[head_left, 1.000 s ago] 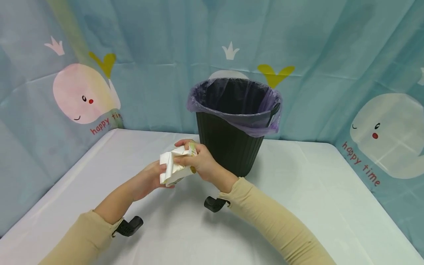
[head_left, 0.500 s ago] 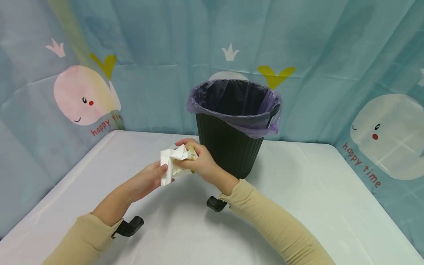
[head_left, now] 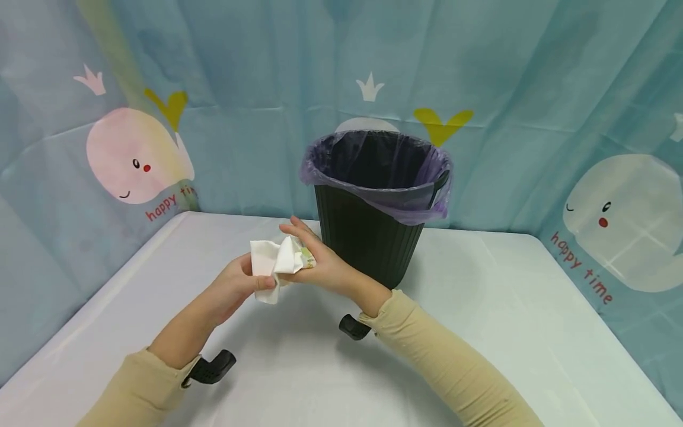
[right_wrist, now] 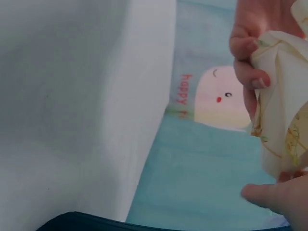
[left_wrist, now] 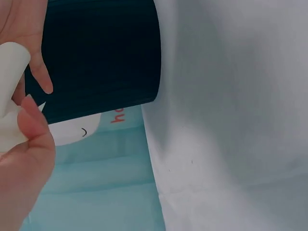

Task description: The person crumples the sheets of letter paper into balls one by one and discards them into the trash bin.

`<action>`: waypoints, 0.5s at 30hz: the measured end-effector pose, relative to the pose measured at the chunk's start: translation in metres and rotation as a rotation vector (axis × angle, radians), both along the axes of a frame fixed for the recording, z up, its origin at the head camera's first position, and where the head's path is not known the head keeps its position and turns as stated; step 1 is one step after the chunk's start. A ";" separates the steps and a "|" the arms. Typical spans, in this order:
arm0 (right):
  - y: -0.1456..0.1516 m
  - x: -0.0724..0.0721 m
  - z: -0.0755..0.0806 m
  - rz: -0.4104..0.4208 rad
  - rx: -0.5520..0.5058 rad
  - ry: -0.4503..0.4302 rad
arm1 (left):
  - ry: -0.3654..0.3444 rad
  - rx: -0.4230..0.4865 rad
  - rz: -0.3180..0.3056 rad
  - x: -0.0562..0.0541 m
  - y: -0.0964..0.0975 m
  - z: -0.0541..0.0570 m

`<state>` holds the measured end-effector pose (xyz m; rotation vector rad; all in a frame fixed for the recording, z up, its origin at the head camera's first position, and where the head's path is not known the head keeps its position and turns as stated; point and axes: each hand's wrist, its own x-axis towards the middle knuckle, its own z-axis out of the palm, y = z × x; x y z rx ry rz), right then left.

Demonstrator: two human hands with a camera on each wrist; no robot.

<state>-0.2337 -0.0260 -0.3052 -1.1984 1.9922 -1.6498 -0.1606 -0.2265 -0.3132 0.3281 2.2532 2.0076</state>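
A soft tissue pack (head_left: 308, 258) with green and yellow print is held between both hands, above the white table and in front of the bin. A white tissue (head_left: 262, 256) stands up and folds over from its near side. My left hand (head_left: 228, 292) grips the left end, thumb on the white tissue; its curled fingers show against the pack (right_wrist: 284, 86) in the right wrist view. My right hand (head_left: 335, 270) holds the right end between thumb and fingers, forefinger reaching past the top. In the left wrist view, only white folds (left_wrist: 9, 127) show between the hands.
A black bin (head_left: 368, 237) with a purple liner (head_left: 411, 207) over its rim stands on the white table (head_left: 480, 308) just behind the right hand. A blue printed curtain (head_left: 256, 148) closes off the back and sides. Black wrist cameras (head_left: 213, 367) hang under both sleeves.
The left thumb has moved right across the white tissue, which now folds out wider to the left. The right fingers have straightened and lifted somewhat. The bin stays put.
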 end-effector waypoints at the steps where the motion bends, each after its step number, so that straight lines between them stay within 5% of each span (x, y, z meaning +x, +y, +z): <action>1: 0.001 0.000 0.000 0.012 0.014 -0.008 | 0.008 0.005 0.015 0.000 0.000 0.000; 8: 0.010 -0.002 0.005 0.092 0.010 0.044 | 0.015 -0.078 0.140 0.002 0.011 0.005; 15: 0.008 -0.001 0.007 0.048 -0.125 0.055 | 0.022 -0.198 0.271 0.004 0.024 0.010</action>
